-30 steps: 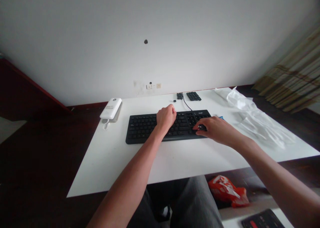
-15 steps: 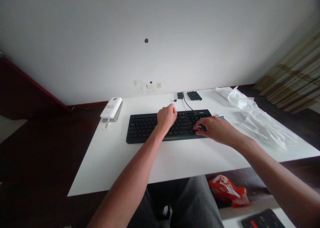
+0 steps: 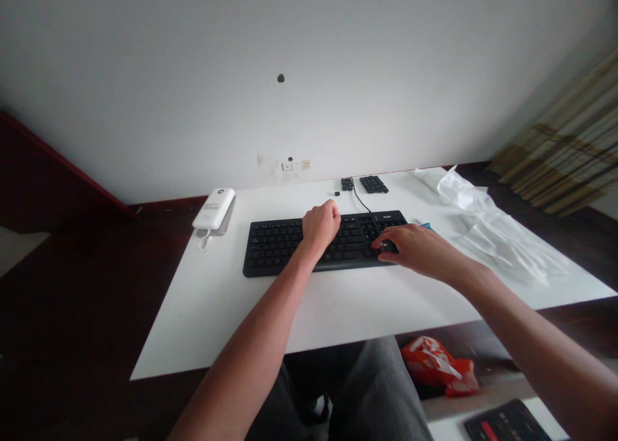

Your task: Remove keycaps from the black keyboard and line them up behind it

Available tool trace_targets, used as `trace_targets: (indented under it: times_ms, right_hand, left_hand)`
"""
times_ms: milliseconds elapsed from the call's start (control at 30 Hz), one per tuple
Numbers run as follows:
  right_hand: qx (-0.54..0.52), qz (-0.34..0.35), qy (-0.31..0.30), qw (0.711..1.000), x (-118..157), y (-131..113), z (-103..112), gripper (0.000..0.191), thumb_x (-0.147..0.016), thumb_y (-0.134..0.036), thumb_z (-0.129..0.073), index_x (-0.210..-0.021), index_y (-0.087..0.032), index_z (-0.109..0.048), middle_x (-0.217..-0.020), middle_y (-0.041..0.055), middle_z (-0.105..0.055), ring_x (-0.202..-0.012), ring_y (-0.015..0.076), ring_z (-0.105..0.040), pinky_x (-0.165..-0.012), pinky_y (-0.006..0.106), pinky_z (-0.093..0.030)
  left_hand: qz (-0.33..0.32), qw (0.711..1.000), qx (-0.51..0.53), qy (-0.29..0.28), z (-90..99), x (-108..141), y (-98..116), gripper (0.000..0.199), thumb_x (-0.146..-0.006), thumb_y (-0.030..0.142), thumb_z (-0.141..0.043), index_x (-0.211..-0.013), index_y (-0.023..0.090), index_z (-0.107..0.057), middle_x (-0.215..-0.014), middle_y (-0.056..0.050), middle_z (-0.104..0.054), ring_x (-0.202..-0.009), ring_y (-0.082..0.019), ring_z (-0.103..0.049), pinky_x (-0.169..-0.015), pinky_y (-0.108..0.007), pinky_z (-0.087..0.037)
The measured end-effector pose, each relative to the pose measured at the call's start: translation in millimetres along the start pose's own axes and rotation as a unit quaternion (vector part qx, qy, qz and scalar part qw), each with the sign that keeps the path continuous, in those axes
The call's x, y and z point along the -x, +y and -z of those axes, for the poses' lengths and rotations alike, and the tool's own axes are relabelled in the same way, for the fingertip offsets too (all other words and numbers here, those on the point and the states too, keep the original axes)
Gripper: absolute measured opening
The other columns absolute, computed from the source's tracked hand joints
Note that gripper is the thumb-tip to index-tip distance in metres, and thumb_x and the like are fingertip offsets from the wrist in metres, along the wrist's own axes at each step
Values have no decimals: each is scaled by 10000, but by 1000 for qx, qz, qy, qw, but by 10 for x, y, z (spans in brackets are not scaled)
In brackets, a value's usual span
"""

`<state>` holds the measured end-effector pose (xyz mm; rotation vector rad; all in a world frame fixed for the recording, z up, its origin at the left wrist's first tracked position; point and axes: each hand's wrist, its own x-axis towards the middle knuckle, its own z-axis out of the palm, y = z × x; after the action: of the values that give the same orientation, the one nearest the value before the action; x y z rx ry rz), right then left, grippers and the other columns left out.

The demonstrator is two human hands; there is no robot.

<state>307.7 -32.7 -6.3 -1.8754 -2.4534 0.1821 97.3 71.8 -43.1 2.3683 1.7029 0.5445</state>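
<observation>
- Left hand [image 3: 318, 228]: closed in a fist, resting on the keyboard [image 3: 275, 251], centre.
- Right hand [image 3: 422, 251]: fingers [image 3: 393, 235] curled, pinching a dark key [image 3: 387, 247] at the keyboard's right end.
- Keyboard: mid-worktop [image 3: 207, 319].
- Loose key pieces [image 3: 373, 185]: at the worktop's rear edge.

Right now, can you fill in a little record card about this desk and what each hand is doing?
Left hand: closed in a fist on the black keyboard
Right hand: curled over the keys at the keyboard's right end; cannot tell if it holds something
Table: white table
Behind keyboard: small black keypad, black cable
Left of keyboard: white rounded device
Right of keyboard: crumpled white plastic sheet
Below table: red-orange bag
</observation>
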Motion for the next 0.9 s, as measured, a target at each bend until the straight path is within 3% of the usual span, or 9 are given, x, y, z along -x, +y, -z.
trace_targets:
  times_ms: [133, 200, 267, 367, 400, 467, 667, 900]
  right_hand:
    - [-118, -4, 64, 991, 28, -15, 151, 137, -859, -382, -774, -950, -284, -807, -862, 10, -770, -749, 204, -682, -697, 310, -483]
    - [-248, -42, 117, 961, 7, -59, 235, 290, -867, -497, -759, -756, -231, -722, -633, -8, -634, -562, 146, -541, -550, 286, -392]
    - [-425, -62, 163, 888, -55, -127, 269, 510, -874, -599, -717, -597, -221, -516, -508, -41, -415, -465, 107, -353, -458, 281, -268]
    - [-649, -42, 184, 737, -204, -253, 201, 626, -882, -631, -674, -574, -249, -286, -516, -76, -220, -445, 91, -191, -410, 274, -173]
    - [-687, -36, 185, 702, -254, -294, 156, 633, -880, -614, -677, -574, -252, -256, -516, -82, -190, -438, 89, -164, -399, 271, -157]
    - [-726, -33, 182, 662, -334, -366, 61, 627, -874, -561, -693, -567, -252, -242, -501, -86, -173, -422, 84, -146, -385, 266, -136]
    - [-752, -30, 171, 635, -369, -468, -118, 583, -842, -441, -737, -523, -238, -293, -456, -80, -229, -395, 65, -170, -388, 260, -112]
    - [-735, -17, 184, 652, -373, -472, -237, 584, -843, -428, -751, -493, -229, -327, -465, -71, -260, -400, 61, -215, -410, 268, -114]
  left_hand:
    - [-5, 1000, 3, 3, 3, 0, -5, 166, -999, 255, -490, -998, 276, -654, -937, -37, -754, -871, -239, -693, -736, -309, -436]
    - [-10, 1000, 6, -1, 3, -2, -10, 174, -1002, 256, -479, -1000, 275, -651, -935, -33, -749, -873, -236, -688, -738, -308, -432]
    - [-11, 1000, 9, -8, 3, -5, -15, 177, -1003, 258, -475, -1005, 276, -651, -937, -31, -746, -877, -234, -683, -747, -308, -432]
    - [-5, 1000, 10, -13, 4, -11, -19, 176, -999, 259, -475, -999, 277, -650, -930, -29, -742, -871, -236, -677, -749, -309, -431]
    - [-5, 1000, 11, -12, 4, -12, -19, 175, -997, 257, -475, -992, 278, -649, -923, -29, -741, -866, -237, -675, -743, -310, -429]
    - [-5, 1000, 14, -11, 5, -14, -18, 173, -994, 257, -477, -979, 280, -648, -911, -27, -739, -857, -240, -675, -734, -312, -427]
    - [-5, 1000, 9, -12, 3, -10, -12, 203, -1005, 252, -463, -1014, 284, -664, -933, -41, -742, -877, -242, -681, -762, -317, -435]
    - [-7, 1000, -2, -11, 6, 3, -9, 225, -1011, 245, -445, -1044, 283, -665, -945, -48, -741, -881, -243, -683, -771, -319, -435]
